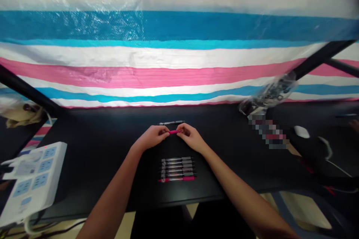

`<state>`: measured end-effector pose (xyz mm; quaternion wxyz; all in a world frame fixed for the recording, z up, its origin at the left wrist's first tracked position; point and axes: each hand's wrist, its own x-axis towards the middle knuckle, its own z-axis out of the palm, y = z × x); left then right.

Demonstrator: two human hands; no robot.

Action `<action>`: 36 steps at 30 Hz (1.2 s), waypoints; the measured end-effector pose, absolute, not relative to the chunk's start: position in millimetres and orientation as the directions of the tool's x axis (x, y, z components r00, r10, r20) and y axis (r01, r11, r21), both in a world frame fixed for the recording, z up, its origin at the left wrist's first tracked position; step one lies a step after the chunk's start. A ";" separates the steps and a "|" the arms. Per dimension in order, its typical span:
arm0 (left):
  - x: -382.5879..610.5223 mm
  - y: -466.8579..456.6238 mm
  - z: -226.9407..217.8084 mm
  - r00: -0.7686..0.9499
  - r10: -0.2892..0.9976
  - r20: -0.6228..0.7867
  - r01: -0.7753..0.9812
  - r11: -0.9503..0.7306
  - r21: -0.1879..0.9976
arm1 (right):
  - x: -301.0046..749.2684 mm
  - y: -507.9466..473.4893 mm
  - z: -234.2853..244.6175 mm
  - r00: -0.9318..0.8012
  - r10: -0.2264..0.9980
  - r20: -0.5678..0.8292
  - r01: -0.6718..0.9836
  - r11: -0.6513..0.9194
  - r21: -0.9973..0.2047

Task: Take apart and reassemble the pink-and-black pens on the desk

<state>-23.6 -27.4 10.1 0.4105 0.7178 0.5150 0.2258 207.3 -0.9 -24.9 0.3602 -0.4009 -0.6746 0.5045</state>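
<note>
Both hands meet over the black tabletop, with a pink pen (pixel 174 132) level between them. The fingers of my left hand (pixel 153 136) pinch its left end; those of my right hand (pixel 191 137) close on its right end, hiding both tips. Just beyond the hands lies a black-and-clear pen (pixel 171 123). Nearer to me, several black-and-clear pens (pixel 176 167) lie side by side in a neat stack of rows. The row closest to me is a pen with pink ends (pixel 177 179).
A white power strip (pixel 53 183) with plugs sits at the left edge of the black table (pixel 98 164). Clear plastic packaging (pixel 269 95) lies at the back right. Farther right is a white mouse (pixel 301 132). A striped sheet (pixel 179 76) hangs behind.
</note>
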 end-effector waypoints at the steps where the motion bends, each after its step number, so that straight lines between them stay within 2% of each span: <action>1: -23.0 -27.6 10.3 0.368 0.927 -0.076 0.570 -0.160 0.806 | 207.3 -0.2 -24.3 -0.430 0.900 0.075 0.156 0.156 -0.975; 4: -18.7 -28.4 11.4 0.384 0.923 -0.010 0.604 -0.242 0.759 | 209.2 1.9 -21.6 -0.430 0.902 0.030 0.122 0.091 -0.988; 8: -12.9 -27.9 11.5 0.407 0.913 0.018 0.607 -0.285 0.742 | 213.9 3.6 -18.7 -0.444 0.895 -0.044 0.294 0.100 -0.951; 10: -12.8 -27.1 10.7 0.408 0.913 0.009 0.613 -0.281 0.739 | 215.2 4.4 -18.5 -0.461 0.887 -0.033 0.295 0.118 -0.948; 15: -18.2 -27.1 12.7 0.381 0.925 -0.015 0.651 -0.256 0.714 | 215.6 7.2 -22.0 -0.403 0.902 0.152 0.123 0.218 -0.968; 20: -21.1 -27.6 14.8 0.353 0.935 -0.029 0.650 -0.223 0.727 | 217.9 10.1 -24.9 -0.372 0.928 0.030 -0.025 0.022 -0.999; 26: -20.6 -22.2 6.4 0.299 0.954 0.010 0.664 -0.216 0.716 | 222.7 16.6 -22.9 -0.222 0.974 -0.053 -0.217 -0.102 -0.971; 32: -18.9 -19.2 3.3 0.309 0.951 0.017 0.671 -0.231 0.704 | 222.5 15.5 -20.2 -0.334 0.934 -0.127 -0.286 -0.228 -0.931; 36: -18.2 -19.7 5.1 0.317 0.948 0.030 0.662 -0.244 0.709 | 222.5 11.9 -18.0 -0.428 0.895 -0.124 -0.356 -0.292 -0.888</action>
